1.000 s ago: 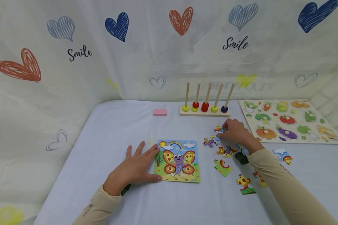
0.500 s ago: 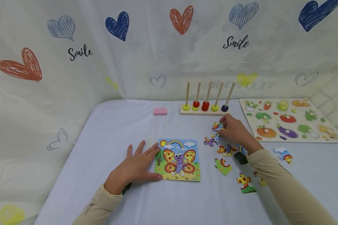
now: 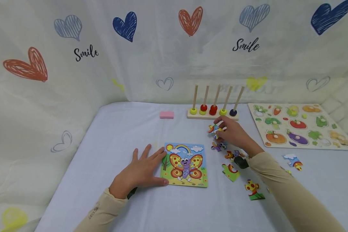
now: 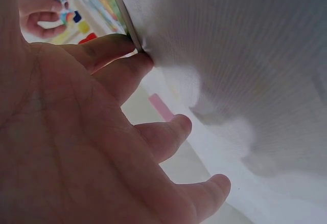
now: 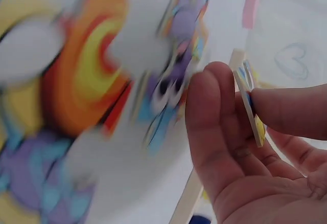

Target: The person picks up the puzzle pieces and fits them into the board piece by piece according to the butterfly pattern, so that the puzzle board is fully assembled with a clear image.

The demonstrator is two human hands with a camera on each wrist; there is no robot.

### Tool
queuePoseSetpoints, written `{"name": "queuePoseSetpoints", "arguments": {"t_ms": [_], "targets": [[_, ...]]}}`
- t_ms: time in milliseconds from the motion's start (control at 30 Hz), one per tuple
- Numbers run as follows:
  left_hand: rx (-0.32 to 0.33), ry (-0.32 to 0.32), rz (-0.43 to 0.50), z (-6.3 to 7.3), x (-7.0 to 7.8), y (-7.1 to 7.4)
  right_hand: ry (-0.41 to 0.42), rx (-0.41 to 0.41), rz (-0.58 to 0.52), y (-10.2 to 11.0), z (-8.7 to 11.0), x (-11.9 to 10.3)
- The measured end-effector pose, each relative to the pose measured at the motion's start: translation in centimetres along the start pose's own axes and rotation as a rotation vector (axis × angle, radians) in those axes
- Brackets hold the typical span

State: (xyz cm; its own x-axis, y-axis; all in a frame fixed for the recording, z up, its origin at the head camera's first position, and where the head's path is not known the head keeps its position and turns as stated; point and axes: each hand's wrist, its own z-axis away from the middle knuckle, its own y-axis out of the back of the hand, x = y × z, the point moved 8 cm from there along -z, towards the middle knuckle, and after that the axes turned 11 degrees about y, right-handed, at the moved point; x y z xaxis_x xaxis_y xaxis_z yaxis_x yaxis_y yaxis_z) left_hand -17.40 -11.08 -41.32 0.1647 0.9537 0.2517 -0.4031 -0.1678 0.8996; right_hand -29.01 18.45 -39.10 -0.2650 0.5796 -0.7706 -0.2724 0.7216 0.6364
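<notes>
My left hand (image 3: pixel 140 172) lies with spread, straight fingers against the left edge of a square butterfly picture board (image 3: pixel 185 165). In the left wrist view, fingertips (image 4: pixel 145 60) touch the board's edge. My right hand (image 3: pixel 235 133) pinches a colourful jigsaw piece (image 3: pixel 213 129) between thumb and fingers, above the table. The right wrist view shows this jigsaw piece (image 5: pixel 250 106) nearly edge-on. Just below that hand lies a purple face piece (image 3: pixel 218 146). An orange and purple piece (image 3: pixel 232 155) is partly hidden by the wrist camera.
A green piece (image 3: pixel 230 173) and a red-yellow piece (image 3: pixel 253 190) lie nearer; a cloud piece (image 3: pixel 293 161) lies right of the sleeve. Behind stand a bead-and-peg counting stand (image 3: pixel 213 116) and a pink block (image 3: pixel 166 115). A vegetable board (image 3: pixel 301 127) lies at the back right.
My right hand has moved left with the pinched jigsaw piece, toward the butterfly board. The left hand stays at the board's edge. The head view has shifted slightly.
</notes>
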Motion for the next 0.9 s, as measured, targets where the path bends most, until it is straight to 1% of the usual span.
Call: {"name": "queuePoseSetpoints", "arguments": {"t_ms": [67,233,400,533,700,767,900], "targets": [[0.0,0.002,0.001,0.0,0.0,0.0,0.006,-0.014,-0.033,-0.6,-0.4,-0.6],[0.0,0.003,0.004,0.0,-0.1,0.0,0.025,-0.054,-0.067,-2.0,-1.3,-2.3],[-0.001,0.002,-0.003,0.0,-0.1,0.1,0.057,-0.1,-0.029,-3.3,-1.9,-3.8],[-0.002,0.004,-0.015,-0.1,-0.1,0.0,0.071,-0.148,-0.021,-4.4,-2.0,-4.9],[0.001,0.006,-0.019,0.0,-0.1,0.1,0.07,-0.225,-0.09,-6.0,-2.1,-6.1],[0.001,0.003,-0.019,0.1,-0.1,0.1,0.073,-0.236,-0.109,-6.5,-2.2,-6.4],[0.0,0.001,-0.016,0.1,-0.1,0.1,0.11,-0.221,-0.084,-7.0,-2.3,-7.2]]}}
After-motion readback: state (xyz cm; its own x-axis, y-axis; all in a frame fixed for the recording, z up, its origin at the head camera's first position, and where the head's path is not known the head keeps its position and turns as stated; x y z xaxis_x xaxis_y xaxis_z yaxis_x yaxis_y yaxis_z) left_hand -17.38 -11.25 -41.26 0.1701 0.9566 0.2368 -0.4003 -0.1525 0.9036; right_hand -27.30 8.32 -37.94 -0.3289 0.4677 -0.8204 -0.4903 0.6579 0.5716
